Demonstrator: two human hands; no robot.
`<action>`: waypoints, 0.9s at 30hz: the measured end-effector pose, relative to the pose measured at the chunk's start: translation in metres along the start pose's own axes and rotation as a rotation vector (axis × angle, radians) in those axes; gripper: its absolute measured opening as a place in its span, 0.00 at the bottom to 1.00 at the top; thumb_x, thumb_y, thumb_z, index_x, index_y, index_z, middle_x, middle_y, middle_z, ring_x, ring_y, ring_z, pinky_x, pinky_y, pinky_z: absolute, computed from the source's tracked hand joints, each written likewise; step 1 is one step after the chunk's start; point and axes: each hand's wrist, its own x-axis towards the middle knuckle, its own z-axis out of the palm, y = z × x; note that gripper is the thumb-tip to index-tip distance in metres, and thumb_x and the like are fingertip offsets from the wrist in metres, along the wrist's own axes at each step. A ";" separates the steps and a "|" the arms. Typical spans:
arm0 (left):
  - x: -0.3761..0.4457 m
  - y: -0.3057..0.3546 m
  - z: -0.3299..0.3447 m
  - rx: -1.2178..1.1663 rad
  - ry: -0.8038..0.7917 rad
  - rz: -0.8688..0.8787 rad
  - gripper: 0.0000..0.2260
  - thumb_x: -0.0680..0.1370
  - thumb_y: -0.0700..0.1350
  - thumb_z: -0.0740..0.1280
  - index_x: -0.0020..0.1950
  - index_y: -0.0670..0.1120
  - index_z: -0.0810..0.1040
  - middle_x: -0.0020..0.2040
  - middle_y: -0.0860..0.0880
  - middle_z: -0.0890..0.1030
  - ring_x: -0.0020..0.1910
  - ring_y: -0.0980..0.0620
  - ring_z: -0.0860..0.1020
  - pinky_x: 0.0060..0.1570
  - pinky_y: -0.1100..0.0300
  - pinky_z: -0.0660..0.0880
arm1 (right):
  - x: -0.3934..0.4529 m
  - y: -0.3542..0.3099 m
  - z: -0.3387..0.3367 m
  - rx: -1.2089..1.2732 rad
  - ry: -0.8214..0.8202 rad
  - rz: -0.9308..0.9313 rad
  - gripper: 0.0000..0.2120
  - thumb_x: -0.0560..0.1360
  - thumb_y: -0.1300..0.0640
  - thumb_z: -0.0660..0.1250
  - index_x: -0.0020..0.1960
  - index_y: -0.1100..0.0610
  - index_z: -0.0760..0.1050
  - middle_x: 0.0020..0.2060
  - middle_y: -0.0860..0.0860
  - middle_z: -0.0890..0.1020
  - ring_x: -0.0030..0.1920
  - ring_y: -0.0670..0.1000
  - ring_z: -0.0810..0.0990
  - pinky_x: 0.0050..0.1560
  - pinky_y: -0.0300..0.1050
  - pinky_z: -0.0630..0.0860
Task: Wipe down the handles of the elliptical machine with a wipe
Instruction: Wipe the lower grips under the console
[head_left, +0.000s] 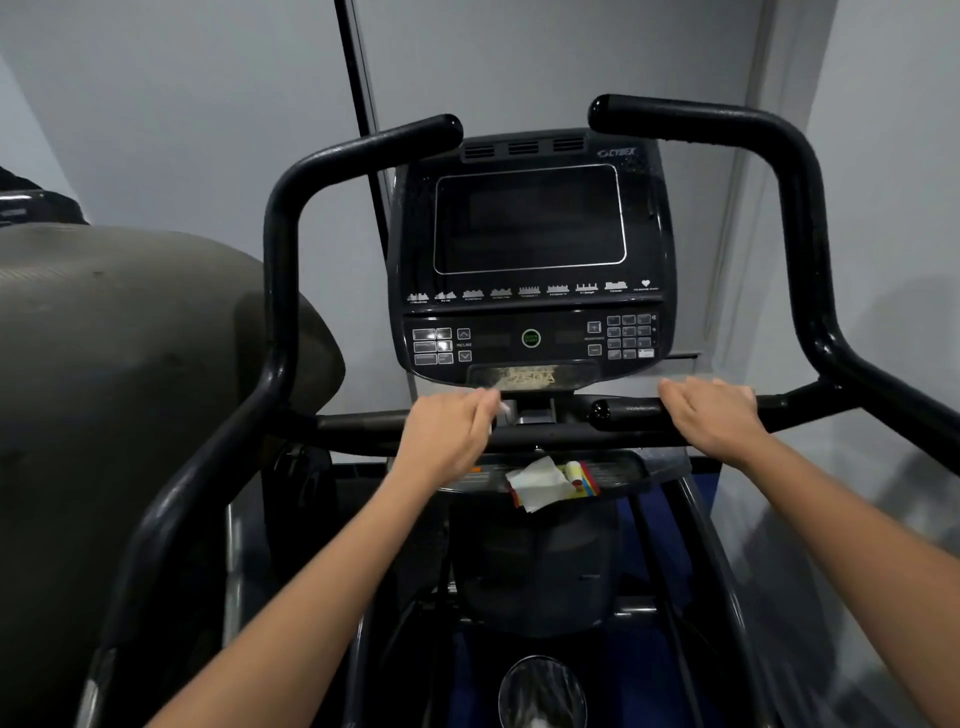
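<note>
The elliptical's black fixed handlebar runs across just below the console. My left hand is curled over its left part, with a bit of white wipe showing at the fingertips. My right hand lies over the short black grip on the right side, fingers wrapped on top of it. Two tall black moving handles rise on either side: the left handle and the right handle.
The console with a dark screen and buttons stands right behind my hands. A shallow tray under the bar holds a crumpled white wipe and a colourful packet. A grey machine housing bulks at the left; walls close behind.
</note>
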 end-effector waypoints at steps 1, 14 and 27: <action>-0.010 -0.004 0.001 -0.037 0.054 0.072 0.18 0.85 0.53 0.48 0.55 0.52 0.77 0.48 0.53 0.80 0.46 0.50 0.78 0.47 0.54 0.72 | -0.001 0.000 0.000 0.001 -0.004 -0.003 0.26 0.77 0.44 0.38 0.32 0.53 0.67 0.34 0.51 0.76 0.42 0.55 0.74 0.50 0.53 0.65; 0.002 -0.093 -0.020 0.129 -0.399 -0.454 0.23 0.82 0.51 0.48 0.57 0.41 0.79 0.59 0.39 0.80 0.58 0.38 0.77 0.51 0.51 0.70 | 0.000 0.001 -0.002 -0.078 -0.066 -0.018 0.19 0.83 0.48 0.43 0.40 0.49 0.67 0.44 0.51 0.80 0.49 0.56 0.77 0.48 0.51 0.64; 0.016 -0.043 -0.045 -0.697 0.149 -0.612 0.24 0.86 0.51 0.48 0.49 0.46 0.83 0.38 0.52 0.80 0.37 0.58 0.77 0.37 0.65 0.71 | 0.012 -0.056 -0.026 0.140 0.127 -0.140 0.25 0.80 0.46 0.43 0.43 0.47 0.79 0.42 0.47 0.81 0.47 0.52 0.80 0.54 0.51 0.70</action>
